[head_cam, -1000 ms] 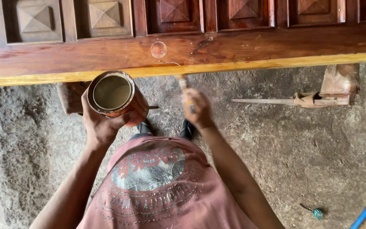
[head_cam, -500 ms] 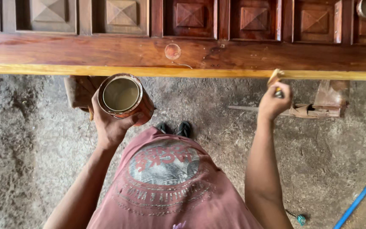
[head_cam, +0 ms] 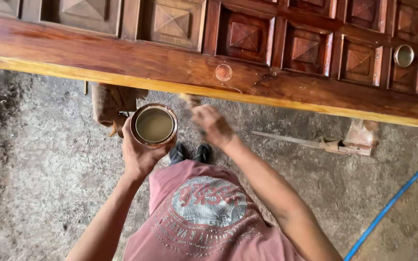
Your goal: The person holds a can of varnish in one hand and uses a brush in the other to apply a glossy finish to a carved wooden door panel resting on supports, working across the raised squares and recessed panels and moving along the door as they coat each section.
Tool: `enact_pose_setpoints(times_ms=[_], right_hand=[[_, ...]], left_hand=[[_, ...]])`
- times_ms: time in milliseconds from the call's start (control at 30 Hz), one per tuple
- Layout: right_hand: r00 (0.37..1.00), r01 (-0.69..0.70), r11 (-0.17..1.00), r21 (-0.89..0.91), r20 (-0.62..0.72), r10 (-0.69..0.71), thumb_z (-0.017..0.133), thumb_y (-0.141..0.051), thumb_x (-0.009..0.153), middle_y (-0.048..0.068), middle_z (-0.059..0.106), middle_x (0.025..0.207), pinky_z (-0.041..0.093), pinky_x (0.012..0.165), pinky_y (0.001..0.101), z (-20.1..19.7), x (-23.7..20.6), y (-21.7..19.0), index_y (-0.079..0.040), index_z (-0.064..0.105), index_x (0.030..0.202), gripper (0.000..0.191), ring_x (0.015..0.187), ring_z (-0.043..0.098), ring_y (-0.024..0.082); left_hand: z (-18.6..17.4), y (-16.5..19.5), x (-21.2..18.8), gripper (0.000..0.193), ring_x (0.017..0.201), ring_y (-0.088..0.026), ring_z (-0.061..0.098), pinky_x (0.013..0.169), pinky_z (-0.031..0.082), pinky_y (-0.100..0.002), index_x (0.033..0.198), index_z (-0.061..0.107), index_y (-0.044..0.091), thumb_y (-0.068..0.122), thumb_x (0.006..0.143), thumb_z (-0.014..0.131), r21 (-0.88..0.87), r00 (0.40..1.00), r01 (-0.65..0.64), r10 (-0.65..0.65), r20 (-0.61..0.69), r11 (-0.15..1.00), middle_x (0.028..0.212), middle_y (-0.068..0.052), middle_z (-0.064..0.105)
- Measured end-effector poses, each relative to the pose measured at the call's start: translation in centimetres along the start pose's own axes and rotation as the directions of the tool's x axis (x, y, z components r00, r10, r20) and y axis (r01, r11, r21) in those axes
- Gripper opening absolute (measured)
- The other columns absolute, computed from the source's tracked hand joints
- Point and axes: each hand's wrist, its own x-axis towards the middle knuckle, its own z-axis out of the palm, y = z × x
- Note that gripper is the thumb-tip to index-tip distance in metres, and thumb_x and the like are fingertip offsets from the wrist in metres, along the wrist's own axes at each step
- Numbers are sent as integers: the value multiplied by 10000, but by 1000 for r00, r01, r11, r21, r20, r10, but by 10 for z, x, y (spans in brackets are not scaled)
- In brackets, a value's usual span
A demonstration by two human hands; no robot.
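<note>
Most of the carved door's [head_cam: 122,53] broad face glossy and dark red-brown already, panels and rail alike; only the narrow near edge [head_cam: 136,83] pale yellow and bare along its whole visible run, so by the look of it face coated and edge left to do. Round tin [head_cam: 154,125] of murky greenish-brown liquid, fairly full, cupped from below in the left hand [head_cam: 139,153], fingers wrapped round its wall, just below the door's edge. Right hand [head_cam: 212,125] closed on a brush [head_cam: 189,100], bristles up against the yellow strip beside the tin. Blurred by motion, both hand and brush, so grip and bristle contact hard to judge. Cut off at every side of the frame: the door's ends. Hidden under the door: most of the wooden supports [head_cam: 110,104]. Partly covered by the shirt: the shoes [head_cam: 189,152] on the concrete floor [head_cam: 35,183].
</note>
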Motion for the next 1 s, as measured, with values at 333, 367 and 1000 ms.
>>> enact_pose_setpoints(times_ms=[333,367,1000], right_hand=[[971,125,991,-45,-198,-131,718,-9,889,139,654,1155,604,849,390,-55,-68,-11,-51,704,1022,141,1005,674,265],[975,111,990,-88,-181,-125,723,-29,867,144,659,1175,601,854,398,-42,-61,-15,-55,709,1076,212,1020,677,275],[-188,-414,428,804,-535,824,659,-227,935,87,735,1101,635,668,293,-276,-398,251,-103,662,1210,301,874,727,161]], left_hand=[[-3,-27,-18,1008,1248,-249,608,1064,495,-377,1444,371,13,310,686,967,-146,998,-45,50,32,988,1358,-142,597],[1,-20,-17,1025,1252,-244,598,1062,492,-371,1446,353,5,319,687,966,-202,997,-55,64,35,978,1369,-141,584],[264,148,-86,1047,1346,-223,559,1230,451,-400,1540,382,12,327,725,958,-400,961,-248,276,13,883,1450,-113,555]])
